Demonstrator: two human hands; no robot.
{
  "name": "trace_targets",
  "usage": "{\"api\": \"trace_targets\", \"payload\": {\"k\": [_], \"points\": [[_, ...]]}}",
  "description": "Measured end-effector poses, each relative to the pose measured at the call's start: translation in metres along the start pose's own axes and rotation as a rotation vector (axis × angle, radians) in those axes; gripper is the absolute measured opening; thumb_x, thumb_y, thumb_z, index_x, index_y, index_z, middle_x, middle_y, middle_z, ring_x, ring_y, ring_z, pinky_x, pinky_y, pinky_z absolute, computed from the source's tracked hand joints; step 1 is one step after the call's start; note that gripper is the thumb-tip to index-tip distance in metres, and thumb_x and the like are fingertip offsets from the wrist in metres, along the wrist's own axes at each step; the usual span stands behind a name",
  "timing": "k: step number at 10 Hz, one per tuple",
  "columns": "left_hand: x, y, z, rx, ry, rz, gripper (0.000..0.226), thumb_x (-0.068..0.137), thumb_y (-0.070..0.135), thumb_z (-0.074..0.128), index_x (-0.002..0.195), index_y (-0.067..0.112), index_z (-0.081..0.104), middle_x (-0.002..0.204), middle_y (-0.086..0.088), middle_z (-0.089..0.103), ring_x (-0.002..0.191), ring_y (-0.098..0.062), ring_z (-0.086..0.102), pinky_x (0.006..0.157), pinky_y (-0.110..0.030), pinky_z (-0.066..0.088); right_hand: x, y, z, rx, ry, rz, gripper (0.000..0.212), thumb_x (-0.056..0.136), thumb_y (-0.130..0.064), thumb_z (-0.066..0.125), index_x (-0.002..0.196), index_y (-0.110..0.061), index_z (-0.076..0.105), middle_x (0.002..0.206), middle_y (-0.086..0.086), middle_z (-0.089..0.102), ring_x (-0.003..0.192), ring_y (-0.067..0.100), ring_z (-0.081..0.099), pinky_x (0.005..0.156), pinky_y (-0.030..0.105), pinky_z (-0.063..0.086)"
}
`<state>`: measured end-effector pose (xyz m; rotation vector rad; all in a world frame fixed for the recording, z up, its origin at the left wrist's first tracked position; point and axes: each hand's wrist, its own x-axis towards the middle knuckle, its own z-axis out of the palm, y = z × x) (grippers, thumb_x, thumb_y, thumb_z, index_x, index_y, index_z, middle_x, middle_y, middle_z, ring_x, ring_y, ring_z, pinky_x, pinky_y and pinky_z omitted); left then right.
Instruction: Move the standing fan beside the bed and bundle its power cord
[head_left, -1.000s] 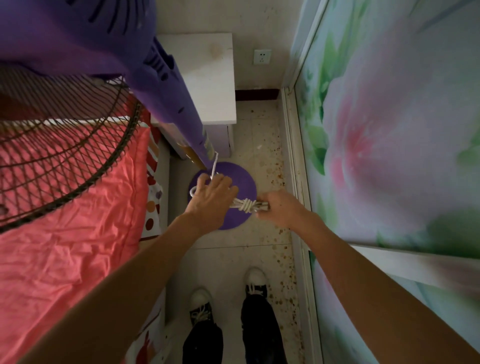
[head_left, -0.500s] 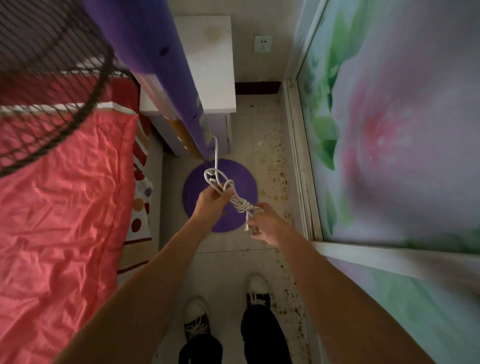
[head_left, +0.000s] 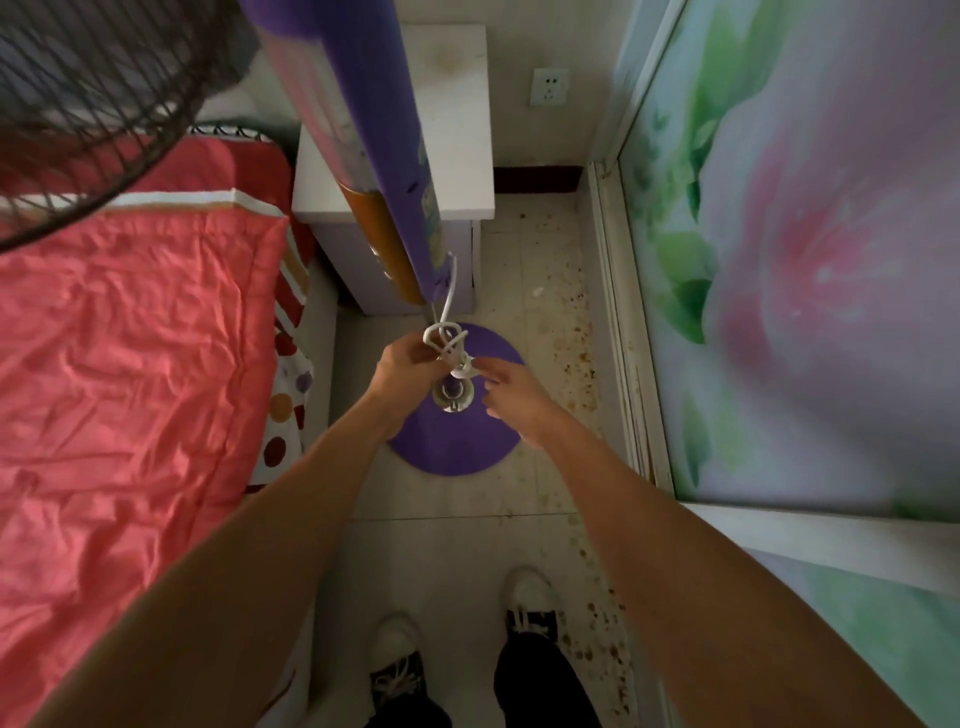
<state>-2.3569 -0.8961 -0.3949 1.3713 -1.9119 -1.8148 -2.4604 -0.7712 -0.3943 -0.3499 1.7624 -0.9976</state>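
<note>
The purple standing fan (head_left: 384, 156) rises straight under me, its round base (head_left: 457, 441) on the tiled floor between the bed (head_left: 130, 364) and the wall. Its dark wire grille (head_left: 93, 104) fills the upper left. The white power cord (head_left: 448, 343) hangs from the column's lower end, wound into a small knotted bundle above the base. My left hand (head_left: 408, 361) pinches the bundle's loops. My right hand (head_left: 511, 392) hovers just right of the bundle with fingers spread, holding nothing.
A white bedside cabinet (head_left: 457, 130) stands behind the fan, with a wall socket (head_left: 549, 87) to its right. A floral sliding door (head_left: 805, 260) and its track run along the right. My two shoes (head_left: 462, 654) stand on the stained tiles.
My right hand has let go of the cord bundle and opened. My left hand still holds the bundle, now closer to the fan's column. The view has shifted over the fan.
</note>
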Motion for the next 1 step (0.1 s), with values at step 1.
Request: {"api": "trace_targets", "payload": {"k": [1], "points": [[-0.0065, 0.0088, -0.0081, -0.021, 0.043, -0.045, 0.033, 0.083, 0.001, 0.065, 0.1, 0.029, 0.066, 0.09, 0.014, 0.071, 0.076, 0.003, 0.065, 0.057, -0.013, 0.05, -0.009, -0.0112, -0.0028, 0.048, 0.032, -0.001, 0.05, 0.091, 0.002, 0.052, 0.137, -0.019, 0.055, 0.112, -0.013, 0.055, 0.093, -0.003, 0.054, 0.092, 0.032, 0.05]]}}
